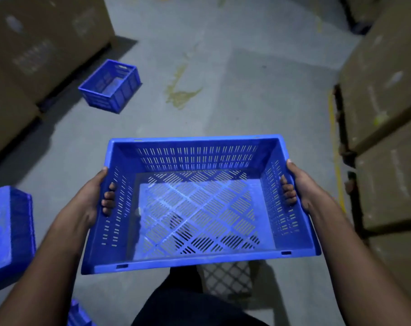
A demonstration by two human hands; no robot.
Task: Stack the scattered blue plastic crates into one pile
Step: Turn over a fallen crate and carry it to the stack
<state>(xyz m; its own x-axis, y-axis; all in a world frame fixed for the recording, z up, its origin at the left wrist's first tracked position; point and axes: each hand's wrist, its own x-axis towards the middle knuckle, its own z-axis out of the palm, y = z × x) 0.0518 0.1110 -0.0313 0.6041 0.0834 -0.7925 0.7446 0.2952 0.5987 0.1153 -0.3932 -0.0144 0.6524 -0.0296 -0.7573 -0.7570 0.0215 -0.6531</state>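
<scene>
I hold a large blue slotted plastic crate [199,201] level in the air in front of me, open side up and empty. My left hand [93,196] grips its left end, fingers curled through the handle slot. My right hand [296,184] grips the right end the same way. A second blue crate [111,85] stands upright on the grey floor at the far left, apart from me. At the left edge, close by, a third blue crate [9,229] shows only partly. More blue plastic [78,314] peeks out at the bottom left.
Stacked brown cardboard boxes [35,43] line the left side, and more boxes [385,114] line the right. A yellow floor line [335,147] runs along the right stack. The grey concrete floor [246,90] with a yellowish stain [179,95] stretches ahead. My dark trouser leg [188,302] shows below the crate.
</scene>
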